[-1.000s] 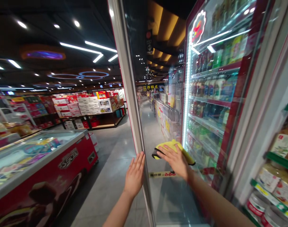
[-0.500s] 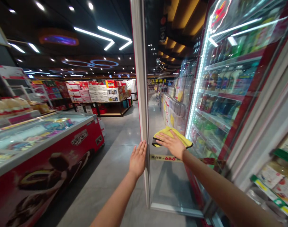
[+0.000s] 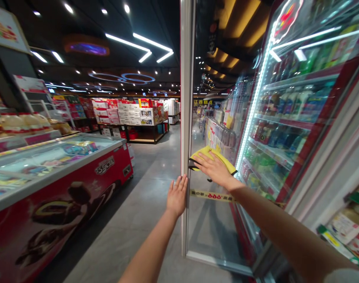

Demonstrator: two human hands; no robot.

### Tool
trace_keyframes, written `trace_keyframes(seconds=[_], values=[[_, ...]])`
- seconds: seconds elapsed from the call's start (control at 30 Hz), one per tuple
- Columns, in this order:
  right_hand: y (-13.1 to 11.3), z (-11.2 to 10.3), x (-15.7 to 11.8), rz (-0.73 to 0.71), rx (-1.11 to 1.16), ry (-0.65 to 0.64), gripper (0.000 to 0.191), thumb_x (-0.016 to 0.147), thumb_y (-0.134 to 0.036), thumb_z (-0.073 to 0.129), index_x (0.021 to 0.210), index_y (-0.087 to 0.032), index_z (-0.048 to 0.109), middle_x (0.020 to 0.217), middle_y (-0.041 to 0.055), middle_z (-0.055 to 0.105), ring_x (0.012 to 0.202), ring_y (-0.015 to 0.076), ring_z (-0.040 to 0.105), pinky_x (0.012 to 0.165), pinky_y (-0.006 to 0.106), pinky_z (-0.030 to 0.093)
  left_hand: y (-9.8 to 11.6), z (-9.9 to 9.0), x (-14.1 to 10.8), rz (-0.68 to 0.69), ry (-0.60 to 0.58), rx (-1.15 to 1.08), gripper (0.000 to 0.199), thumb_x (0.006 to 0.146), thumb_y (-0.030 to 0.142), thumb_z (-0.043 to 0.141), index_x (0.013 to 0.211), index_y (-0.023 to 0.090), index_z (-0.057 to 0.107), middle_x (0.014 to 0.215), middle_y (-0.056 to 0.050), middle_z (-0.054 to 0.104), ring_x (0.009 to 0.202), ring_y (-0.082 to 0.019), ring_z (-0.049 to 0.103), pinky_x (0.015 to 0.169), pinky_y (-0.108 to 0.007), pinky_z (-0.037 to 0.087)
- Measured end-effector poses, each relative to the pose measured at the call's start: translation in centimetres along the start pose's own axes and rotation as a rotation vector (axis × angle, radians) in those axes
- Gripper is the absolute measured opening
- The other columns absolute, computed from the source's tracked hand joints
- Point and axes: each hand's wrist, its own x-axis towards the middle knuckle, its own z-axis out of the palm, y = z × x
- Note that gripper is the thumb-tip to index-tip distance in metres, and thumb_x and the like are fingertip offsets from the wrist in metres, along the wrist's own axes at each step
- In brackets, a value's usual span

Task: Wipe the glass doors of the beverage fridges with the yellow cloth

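Note:
A glass door with a pale metal frame (image 3: 185,110) stands ajar in front of me. My right hand (image 3: 212,169) presses a yellow cloth (image 3: 226,160) with black edging flat against the glass pane (image 3: 206,232), fingers stretched over it. Just below the cloth, a printed yellow strip (image 3: 213,195) crosses the pane. On the door's left edge rests my left hand (image 3: 177,198), its fingers straight and close together against the frame; its thumb is hidden.
A red chest freezer (image 3: 114,173) with a glass top stands on the left. Through the pane shows a lit drinks cooler (image 3: 285,118), partly mixed with reflections. Stacked boxes (image 3: 132,114) fill a display table farther back. Packaged goods (image 3: 347,228) sit on shelves at the lower right.
My right hand and the yellow cloth have shifted slightly up and left on the glass. My left hand stays at the door edge. The whole view has swung a little left.

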Motion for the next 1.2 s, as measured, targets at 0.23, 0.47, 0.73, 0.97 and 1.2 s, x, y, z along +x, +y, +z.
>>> trace_keyframes(seconds=[0.23, 0.47, 0.73, 0.97, 1.2], values=[[1.6, -6.5, 8.6, -0.006, -0.058, 0.121, 0.063, 0.1, -0.006, 0.035, 0.157, -0.034, 0.035, 0.168, -0.005, 0.027, 0.158, 0.0197, 0.018, 0.129, 0.061, 0.004, -0.4, -0.1, -1.0, -0.009, 0.001, 0.026, 0.092, 0.077, -0.003, 0.038, 0.163, 0.024, 0.018, 0.169, 0.0, 0.02, 0.156, -0.023, 0.026, 0.125, -0.05, 0.028], [1.1, -1.7, 9.0, -0.018, -0.016, 0.22, 0.057, 0.097, -0.006, 0.04, 0.147, -0.033, 0.051, 0.164, -0.0031, 0.04, 0.156, 0.022, 0.024, 0.128, 0.063, 0.002, -0.1, 0.6, -1.8, 0.022, 0.075, 0.013, 0.092, 0.078, 0.0, 0.041, 0.164, 0.018, 0.012, 0.17, -0.004, 0.014, 0.158, -0.024, 0.013, 0.126, -0.049, 0.025], [-3.2, 6.9, 3.1, -0.198, 0.049, 0.165, 0.054, 0.094, -0.006, 0.046, 0.144, -0.026, 0.053, 0.159, 0.0022, 0.048, 0.152, 0.02, 0.035, 0.13, 0.058, 0.006, 0.0, 2.8, -3.7, 0.01, 0.164, -0.091, 0.098, 0.077, -0.001, 0.04, 0.162, 0.011, -0.006, 0.17, -0.014, 0.013, 0.158, -0.025, 0.014, 0.126, -0.047, 0.027], [-6.4, 12.7, -1.7, -0.207, 0.125, 0.157, 0.065, 0.09, -0.001, 0.041, 0.15, -0.025, 0.049, 0.159, -0.0022, 0.047, 0.149, 0.0139, 0.038, 0.132, 0.046, 0.011, -0.5, 3.6, -5.8, -0.039, 0.191, -0.15, 0.102, 0.074, -0.003, 0.04, 0.162, 0.013, -0.008, 0.169, -0.016, 0.018, 0.158, -0.026, 0.014, 0.125, -0.05, 0.029], [-3.6, 9.8, -2.1, -0.102, 0.139, 0.145, 0.068, 0.091, -0.002, 0.04, 0.152, -0.031, 0.046, 0.161, -0.004, 0.044, 0.152, 0.0134, 0.034, 0.131, 0.047, 0.009, -1.3, 0.6, -4.3, -0.011, 0.231, -0.214, 0.102, 0.077, -0.003, 0.043, 0.163, 0.017, -0.008, 0.169, -0.018, 0.016, 0.157, -0.029, 0.015, 0.123, -0.054, 0.033]])
